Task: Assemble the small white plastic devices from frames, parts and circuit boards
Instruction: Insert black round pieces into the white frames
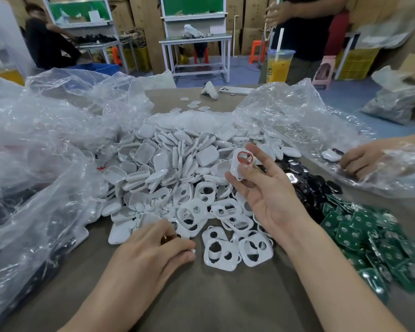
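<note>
— Frames [223,208]: where do they sit, reading left to right?
— Crumpled clear plastic bags [46,144] fill the left. Next comes a heap of closed white shells [158,156]. In front of it, mid-surface [225,298], lie the loose white frames with cut-out windows. Black parts [309,183] lie right of those, then green circuit boards [359,231] near the right edge.
— And the 2 hands?
— The left hand [151,248] rests low at the near edge of the frame heap, fingers curled down. A small white bit shows at the thumb tip, but I cannot tell whether it is gripped. The right hand [264,195] is raised palm-up above the heap. Its thumb and forefinger are clamped on 1 frame [237,170], and the other fingers are spread apart.
— Which step does that look like?
— Likely the start of 1 unit: a frame held up for a look. I can make out nothing fitted into it.
— What does the next move call for?
— Probably a small part or board brought to the frame's openings, lined up squarely and pressed in without bending the thin rim. The boards lie to the right, so the left hand would have to reach across.
</note>
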A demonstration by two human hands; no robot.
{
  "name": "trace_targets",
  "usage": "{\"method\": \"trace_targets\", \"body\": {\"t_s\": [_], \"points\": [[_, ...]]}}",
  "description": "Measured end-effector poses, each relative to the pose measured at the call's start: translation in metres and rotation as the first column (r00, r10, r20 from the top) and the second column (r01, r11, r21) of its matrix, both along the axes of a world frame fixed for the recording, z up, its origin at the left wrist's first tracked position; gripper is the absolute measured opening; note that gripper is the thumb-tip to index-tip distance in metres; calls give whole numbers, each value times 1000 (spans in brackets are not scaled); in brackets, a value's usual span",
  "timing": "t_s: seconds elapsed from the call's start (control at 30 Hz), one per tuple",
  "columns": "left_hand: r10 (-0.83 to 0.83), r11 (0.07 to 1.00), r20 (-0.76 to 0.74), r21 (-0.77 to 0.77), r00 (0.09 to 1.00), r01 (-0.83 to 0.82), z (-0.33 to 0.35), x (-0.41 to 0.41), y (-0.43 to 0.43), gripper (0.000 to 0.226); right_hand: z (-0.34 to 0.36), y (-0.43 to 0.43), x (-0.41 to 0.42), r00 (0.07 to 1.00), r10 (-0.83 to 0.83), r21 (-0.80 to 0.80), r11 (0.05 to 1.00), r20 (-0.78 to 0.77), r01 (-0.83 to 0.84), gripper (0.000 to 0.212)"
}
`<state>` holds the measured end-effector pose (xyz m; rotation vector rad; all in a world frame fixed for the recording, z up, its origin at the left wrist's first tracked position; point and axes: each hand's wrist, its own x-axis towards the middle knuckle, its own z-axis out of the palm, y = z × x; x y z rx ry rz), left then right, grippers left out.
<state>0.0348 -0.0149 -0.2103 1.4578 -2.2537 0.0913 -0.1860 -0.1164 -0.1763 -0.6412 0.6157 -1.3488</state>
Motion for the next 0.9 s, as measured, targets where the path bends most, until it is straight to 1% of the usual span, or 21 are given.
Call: {"method": "trace_targets", "body": {"t_s": [0.17,0.23,0.3,0.37,0.47,0.57,0.63,0.7,0.77,0.83,0.9], "points": [[-5,999,-52,54,999,8,-1,1,1,31,1,0,-1,1000,-13,7,1000,3,13,40],[1,998,-43,60,999,2,0,-1,1,32,2,-1,-2,1000,-24,19,1000,15,24,40],[5,998,-22,66,1000,-4,3,-3,1,34,4,-2,-4,998,-49,39,998,45,47,36],[12,998,-27,66,1000,-10,6,-8,0,38,5,-4,-8,990,-87,63,995,108,81,30],[-25,1000,-82,14,996,26,14,-28,-10,35,9,-7,-18,972,-168,49,986,163,162,23],[-93,996,-106,-24,990,91,26,-63,-31,33,14,-9,-39,913,-318,49,947,257,316,22],[-105,994,-62,-12,993,105,34,-91,-52,35,16,-10,-55,862,-383,31,918,333,396,21],[-119,993,24,26,993,119,39,-119,-74,42,15,-10,-65,831,-399,30,906,388,421,21],[-154,988,163,52,975,147,38,-144,-93,46,14,-10,-68,825,-393,62,913,406,404,21],[-169,985,298,67,940,156,38,-162,-106,46,15,-10,-69,834,-374,85,924,406,373,22],[-155,988,360,58,920,143,38,-171,-113,42,16,-11,-69,850,-367,102,929,377,356,25]]}}
